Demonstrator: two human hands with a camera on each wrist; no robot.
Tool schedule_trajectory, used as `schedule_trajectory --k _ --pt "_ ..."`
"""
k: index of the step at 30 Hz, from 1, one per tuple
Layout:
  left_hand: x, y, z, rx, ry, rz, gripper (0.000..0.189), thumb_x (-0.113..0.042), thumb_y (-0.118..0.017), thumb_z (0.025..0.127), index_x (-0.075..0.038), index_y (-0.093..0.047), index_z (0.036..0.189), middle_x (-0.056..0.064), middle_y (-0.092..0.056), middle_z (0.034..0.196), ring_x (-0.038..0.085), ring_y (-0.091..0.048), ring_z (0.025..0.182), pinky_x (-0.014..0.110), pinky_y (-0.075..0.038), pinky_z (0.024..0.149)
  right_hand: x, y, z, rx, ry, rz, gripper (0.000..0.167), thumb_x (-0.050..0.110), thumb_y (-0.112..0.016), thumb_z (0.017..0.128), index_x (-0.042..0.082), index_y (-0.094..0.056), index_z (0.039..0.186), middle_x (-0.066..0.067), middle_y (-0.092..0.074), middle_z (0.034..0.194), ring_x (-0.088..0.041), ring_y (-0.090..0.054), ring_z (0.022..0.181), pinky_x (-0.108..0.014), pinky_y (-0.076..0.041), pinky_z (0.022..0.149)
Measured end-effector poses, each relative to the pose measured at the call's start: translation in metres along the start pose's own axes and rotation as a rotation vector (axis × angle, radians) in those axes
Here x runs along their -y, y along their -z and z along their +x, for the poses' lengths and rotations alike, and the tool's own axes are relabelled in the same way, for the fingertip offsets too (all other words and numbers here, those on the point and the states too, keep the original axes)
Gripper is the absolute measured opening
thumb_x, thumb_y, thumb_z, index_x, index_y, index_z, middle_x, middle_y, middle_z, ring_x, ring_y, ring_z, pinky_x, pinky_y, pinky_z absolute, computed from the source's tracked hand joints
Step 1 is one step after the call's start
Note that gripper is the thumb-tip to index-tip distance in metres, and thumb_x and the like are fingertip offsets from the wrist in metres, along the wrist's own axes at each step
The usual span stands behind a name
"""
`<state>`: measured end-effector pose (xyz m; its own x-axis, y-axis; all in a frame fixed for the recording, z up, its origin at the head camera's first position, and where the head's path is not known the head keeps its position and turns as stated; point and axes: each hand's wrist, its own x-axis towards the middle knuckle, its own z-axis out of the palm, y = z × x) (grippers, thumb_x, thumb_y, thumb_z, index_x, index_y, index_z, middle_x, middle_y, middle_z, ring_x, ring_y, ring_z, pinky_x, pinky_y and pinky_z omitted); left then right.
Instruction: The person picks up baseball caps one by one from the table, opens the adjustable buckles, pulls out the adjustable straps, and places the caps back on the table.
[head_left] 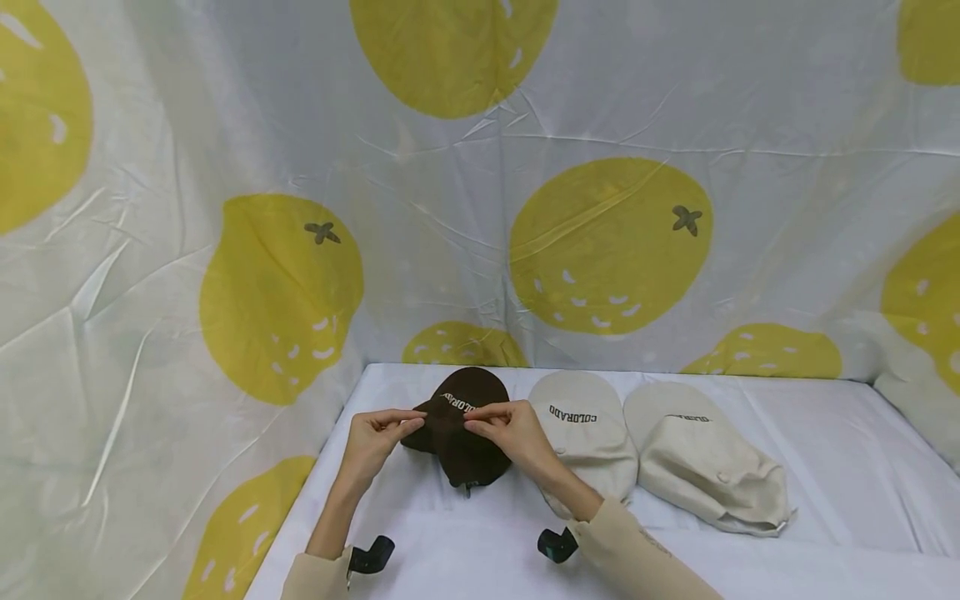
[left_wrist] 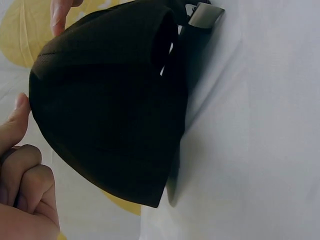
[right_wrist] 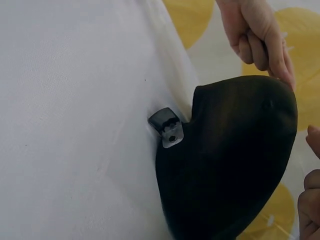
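A dark brown baseball cap [head_left: 471,457] with white COLORADO lettering lies toward the left of the white-covered table. My left hand [head_left: 372,442] pinches the cap's left side between thumb and forefinger. On the other side, my right hand [head_left: 519,432] pinches the crown near the lettering, thumb below the forefinger. The left wrist view has the dark cap [left_wrist: 110,100] up close, its back opening and metal buckle [left_wrist: 206,16] at the top. In the right wrist view the buckle [right_wrist: 170,132] hangs by the cloth; the right fingertips' contact is partly out of frame there.
Right of the brown cap lies a beige COLORADO cap [head_left: 577,429]. Beside it is another beige cap [head_left: 705,467], its crown crumpled and lettering partly folded over. A lemon-print curtain [head_left: 435,208] hangs behind and left of the table [head_left: 840,467].
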<state>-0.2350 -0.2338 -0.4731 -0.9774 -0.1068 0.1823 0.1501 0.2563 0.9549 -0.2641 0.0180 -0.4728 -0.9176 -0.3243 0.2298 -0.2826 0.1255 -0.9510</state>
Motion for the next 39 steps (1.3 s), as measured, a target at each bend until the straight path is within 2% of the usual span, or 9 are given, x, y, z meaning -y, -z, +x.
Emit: schedule_trajectory --k 4,8,10,18,22,26,29,32,39 --pt "-0.006 -0.005 -0.001 0.016 -0.020 -0.023 0.021 -0.017 -0.084 0.088 -0.001 -0.082 0.101 0.002 -0.080 0.090 0.006 -0.050 0.072 0.020 -0.038 0.061 0.002 0.010 -0.005 0.001 0.007 0.002 0.020 0.017 -0.084 0.088 0.003 -0.082 0.103 -0.004 -0.075 0.081 0.000 -0.035 0.059 -0.016 -0.028 0.054" --pt "-0.016 -0.013 -0.001 0.045 -0.055 -0.044 0.020 -0.016 -0.083 0.088 0.000 -0.082 0.101 0.005 -0.079 0.086 0.005 -0.047 0.069 0.018 -0.038 0.060 0.001 0.020 -0.009 0.002 0.008 -0.014 0.022 0.017 -0.083 0.088 0.001 -0.082 0.104 0.006 -0.052 0.061 0.000 -0.030 0.056 -0.017 -0.025 0.053" --pt "-0.021 -0.018 -0.001 0.071 -0.068 -0.052 0.021 -0.016 -0.083 0.088 0.000 -0.082 0.101 0.007 -0.079 0.087 0.005 -0.052 0.072 0.017 -0.042 0.064 0.001 0.025 -0.011 0.002 0.000 -0.018 0.022 0.017 -0.083 0.088 0.002 -0.082 0.104 0.007 -0.038 0.057 -0.001 -0.028 0.054 -0.018 -0.023 0.051" --pt "-0.041 -0.042 0.001 0.176 -0.086 -0.089 0.020 -0.015 -0.082 0.089 0.001 -0.081 0.101 0.012 -0.081 0.098 0.004 -0.068 0.093 0.015 -0.054 0.083 0.004 0.045 -0.022 -0.011 0.022 -0.067 0.019 0.019 -0.083 0.089 0.008 -0.082 0.105 0.008 -0.029 0.053 -0.001 -0.024 0.049 -0.018 -0.018 0.047" --pt "-0.049 -0.054 0.003 0.220 -0.099 -0.064 0.020 -0.019 -0.082 0.090 -0.002 -0.082 0.101 -0.001 -0.075 0.076 0.003 -0.056 0.076 0.014 -0.046 0.071 0.006 0.054 -0.027 -0.024 0.031 -0.084 0.019 0.019 -0.082 0.090 0.010 -0.083 0.106 0.008 -0.027 0.052 -0.003 -0.022 0.048 -0.019 -0.017 0.047" --pt "-0.056 -0.066 0.004 0.246 -0.102 -0.044 0.020 -0.021 -0.083 0.089 -0.004 -0.083 0.101 -0.006 -0.054 0.058 0.006 -0.035 0.062 0.019 -0.033 0.060 0.005 0.064 -0.029 -0.042 0.025 -0.094 0.019 0.019 -0.081 0.090 0.010 -0.082 0.107 0.008 -0.026 0.052 -0.003 -0.022 0.048 -0.019 -0.018 0.047" --pt "-0.059 -0.074 0.005 0.270 -0.101 -0.045 0.021 -0.018 -0.083 0.089 -0.002 -0.082 0.102 -0.004 -0.068 0.068 0.004 -0.048 0.067 0.017 -0.042 0.066 0.002 0.071 -0.032 -0.046 0.017 -0.102 0.020 0.020 -0.081 0.091 0.009 -0.082 0.108 0.009 -0.027 0.052 -0.003 -0.022 0.048 -0.018 -0.019 0.046" --pt "-0.058 -0.083 0.008 0.296 -0.118 -0.046 0.020 -0.015 -0.082 0.089 0.000 -0.082 0.102 0.007 -0.081 0.093 0.003 -0.060 0.079 0.017 -0.051 0.074 -0.002 0.079 -0.035 -0.056 0.018 -0.105 0.023 0.021 -0.081 0.091 0.006 -0.081 0.109 0.009 -0.028 0.052 -0.001 -0.024 0.048 -0.017 -0.021 0.046" --pt "-0.054 -0.101 0.009 0.347 -0.134 -0.083 0.014 -0.010 -0.081 0.089 0.001 -0.082 0.099 0.020 -0.079 0.098 0.004 -0.069 0.085 0.018 -0.056 0.079 -0.010 0.099 -0.044 -0.086 0.018 -0.099 0.028 0.018 -0.081 0.091 -0.002 -0.079 0.110 0.009 -0.030 0.054 0.001 -0.026 0.051 -0.017 -0.023 0.049"
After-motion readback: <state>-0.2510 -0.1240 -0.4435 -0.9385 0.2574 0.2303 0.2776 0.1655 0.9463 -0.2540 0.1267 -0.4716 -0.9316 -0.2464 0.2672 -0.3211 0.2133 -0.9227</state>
